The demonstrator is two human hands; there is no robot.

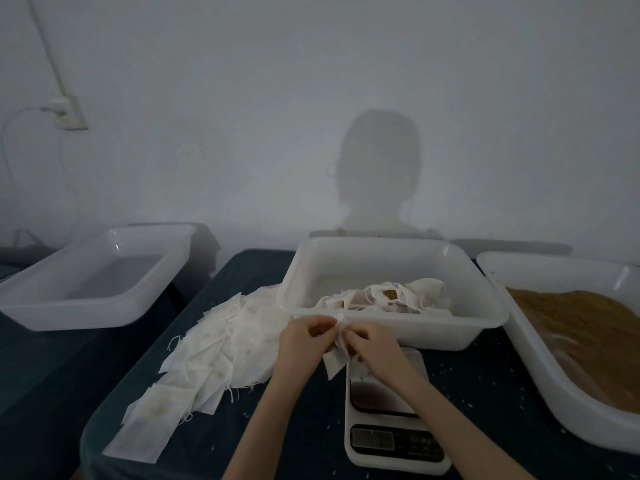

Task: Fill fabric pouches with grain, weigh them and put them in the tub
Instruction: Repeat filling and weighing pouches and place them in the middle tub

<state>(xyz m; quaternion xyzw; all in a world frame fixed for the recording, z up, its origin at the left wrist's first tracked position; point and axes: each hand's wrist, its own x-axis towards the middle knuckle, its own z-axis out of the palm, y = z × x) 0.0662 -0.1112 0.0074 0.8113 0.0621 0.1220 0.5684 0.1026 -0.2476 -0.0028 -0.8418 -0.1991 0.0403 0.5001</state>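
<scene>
The dark worktop is holding everything. A tub of brown grain is sitting at the right. The middle tub, on the far side of the hands, is holding filled pouches. Another tub is sitting far left. A pile of flat pouches is lying at the left, and the scale is sitting near the middle.

The left hand and right hand are both pinching one flat pouch, just above the scale, with fingers curled on its top edge.

The pouch is looking thin, soft and very light, so it will probably flop. Holding the two sides of its open mouth should work best.
</scene>
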